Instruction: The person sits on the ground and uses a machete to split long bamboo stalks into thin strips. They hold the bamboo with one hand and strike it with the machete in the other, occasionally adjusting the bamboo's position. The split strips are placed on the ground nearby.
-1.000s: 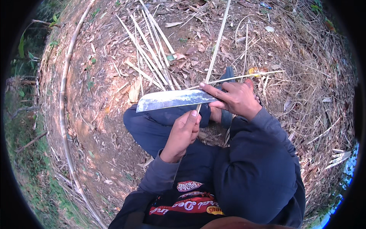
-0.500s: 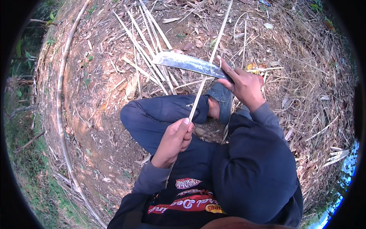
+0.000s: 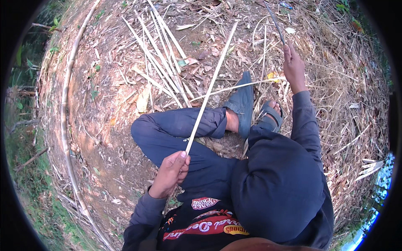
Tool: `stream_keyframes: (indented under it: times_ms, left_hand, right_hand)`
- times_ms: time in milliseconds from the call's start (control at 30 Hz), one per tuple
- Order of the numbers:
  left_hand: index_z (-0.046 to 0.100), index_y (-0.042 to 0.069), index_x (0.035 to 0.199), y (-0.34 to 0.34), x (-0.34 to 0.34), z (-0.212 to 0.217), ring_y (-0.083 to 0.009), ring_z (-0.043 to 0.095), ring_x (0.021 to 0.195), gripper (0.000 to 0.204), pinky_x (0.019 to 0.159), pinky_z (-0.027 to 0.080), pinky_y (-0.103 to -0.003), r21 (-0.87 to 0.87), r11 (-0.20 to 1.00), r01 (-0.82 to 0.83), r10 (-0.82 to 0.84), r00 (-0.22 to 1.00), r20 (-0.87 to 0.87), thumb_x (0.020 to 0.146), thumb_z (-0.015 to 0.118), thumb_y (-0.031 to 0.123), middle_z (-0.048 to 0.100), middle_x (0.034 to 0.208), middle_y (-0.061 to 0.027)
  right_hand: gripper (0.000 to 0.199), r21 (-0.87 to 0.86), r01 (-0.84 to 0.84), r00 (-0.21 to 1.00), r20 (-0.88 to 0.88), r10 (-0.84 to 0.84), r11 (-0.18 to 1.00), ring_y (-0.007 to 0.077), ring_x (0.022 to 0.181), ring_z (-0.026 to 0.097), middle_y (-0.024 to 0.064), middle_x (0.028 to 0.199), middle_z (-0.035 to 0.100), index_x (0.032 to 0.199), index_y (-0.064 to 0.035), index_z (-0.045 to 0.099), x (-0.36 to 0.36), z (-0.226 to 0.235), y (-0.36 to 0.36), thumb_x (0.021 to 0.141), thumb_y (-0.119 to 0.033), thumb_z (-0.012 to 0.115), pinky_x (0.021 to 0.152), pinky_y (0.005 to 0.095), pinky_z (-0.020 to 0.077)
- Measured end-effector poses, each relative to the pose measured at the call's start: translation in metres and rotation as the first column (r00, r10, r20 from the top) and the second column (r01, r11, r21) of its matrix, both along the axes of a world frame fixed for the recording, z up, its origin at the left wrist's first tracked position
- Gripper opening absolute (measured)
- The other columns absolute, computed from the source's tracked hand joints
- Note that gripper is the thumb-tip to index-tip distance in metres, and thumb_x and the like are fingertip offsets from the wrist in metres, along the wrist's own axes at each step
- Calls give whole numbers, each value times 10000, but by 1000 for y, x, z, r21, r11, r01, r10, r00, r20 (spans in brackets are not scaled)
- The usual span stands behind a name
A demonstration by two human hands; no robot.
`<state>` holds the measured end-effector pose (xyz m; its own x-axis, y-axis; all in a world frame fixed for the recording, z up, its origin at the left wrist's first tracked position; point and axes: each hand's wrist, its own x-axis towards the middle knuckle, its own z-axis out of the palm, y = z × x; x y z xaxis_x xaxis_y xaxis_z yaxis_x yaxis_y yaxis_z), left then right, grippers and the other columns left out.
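A long, pale bamboo strip (image 3: pixel 212 87) slants up and away from my left hand (image 3: pixel 170 173), which pinches its lower part between thumb and fingers. Its far end is free above the ground, beyond my bent knee. Out at the far right, my right hand (image 3: pixel 295 69) is closed round a machete (image 3: pixel 274 23). The blade shows almost edge-on as a thin dark line pointing away from me, well apart from the strip. The handle is mostly hidden in my fist.
Split bamboo strips (image 3: pixel 161 58) lie piled on leaf-littered ground ahead. One thin strip (image 3: pixel 234 88) crosses near my sandals (image 3: pixel 240 109). A long bamboo pole (image 3: pixel 65 113) curves along the left. More cut pieces (image 3: pixel 369 169) lie at the far right.
The machete has left the strip and swung away to the upper right, turning edge-on. My left hand has drawn the strip down and left, bringing its far end into view.
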<state>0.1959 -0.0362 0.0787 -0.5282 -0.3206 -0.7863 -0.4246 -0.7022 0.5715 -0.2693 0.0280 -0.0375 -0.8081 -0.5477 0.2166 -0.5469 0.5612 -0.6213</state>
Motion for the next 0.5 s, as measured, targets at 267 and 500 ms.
stream_keyframes:
  times_ms: [267,500]
  left_hand:
    - [501,88,930,-31,-105,-26,-8,292,474,288,404,207,-168,-48,998,-26,12,966,-260,1061,436,336,354,677,65]
    - [525,65,961,-22,-120,-24,-17,315,503,179,434,212,-202,-132,983,-131,98,968,-232,1048,453,204,393,680,45]
  right_hand:
    - [571,-6,-687,706,-241,666,726,272,509,598,79,629,585,1446,-250,478,146,60,-12,939,-495,573,492,393,472]
    - [605,110,-797,524,-360,771,593,178,523,572,1,614,467,1368,-211,579,161,72,-3,840,-500,645,461,351,403]
